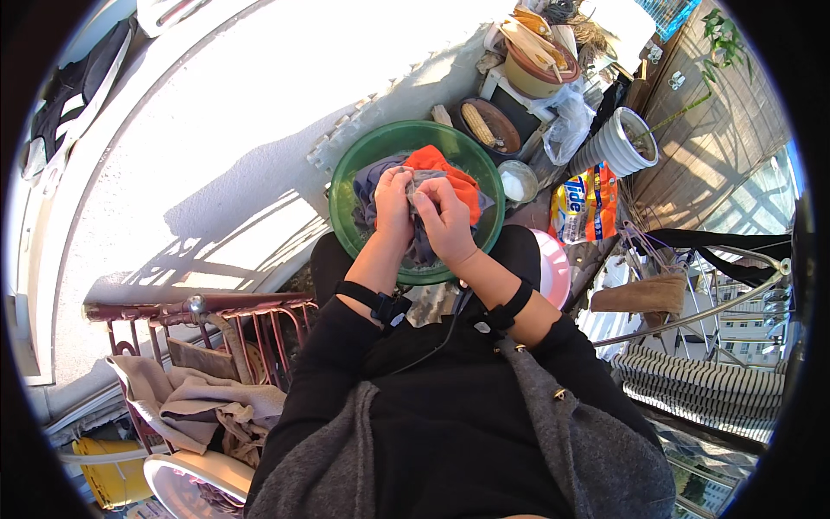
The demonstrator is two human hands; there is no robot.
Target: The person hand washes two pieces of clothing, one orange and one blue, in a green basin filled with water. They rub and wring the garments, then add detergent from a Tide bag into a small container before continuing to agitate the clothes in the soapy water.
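A green plastic basin (pixel 493 194) rests between my knees, with wet clothes and some sudsy water in it. Over the basin, my left hand (pixel 394 201) and my right hand (pixel 445 217) pinch a bunched piece of grey cloth (pixel 425 175) between them, close together. An orange garment (pixel 447 170) lies behind and to the right of my hands. Dark grey-blue cloth (pixel 366 188) lies at the left and below them, partly hidden by my hands. Just right of the basin stands a small bowl of white powder (pixel 513 185).
A Tide detergent bag (pixel 583 204), a pink basin (pixel 554 269), a ribbed white plant pot (pixel 616 146) and a dark bowl with a corn cob (pixel 493 126) sit at the right. A red metal railing (pixel 240 303) and a white wall (pixel 214 130) stand at the left.
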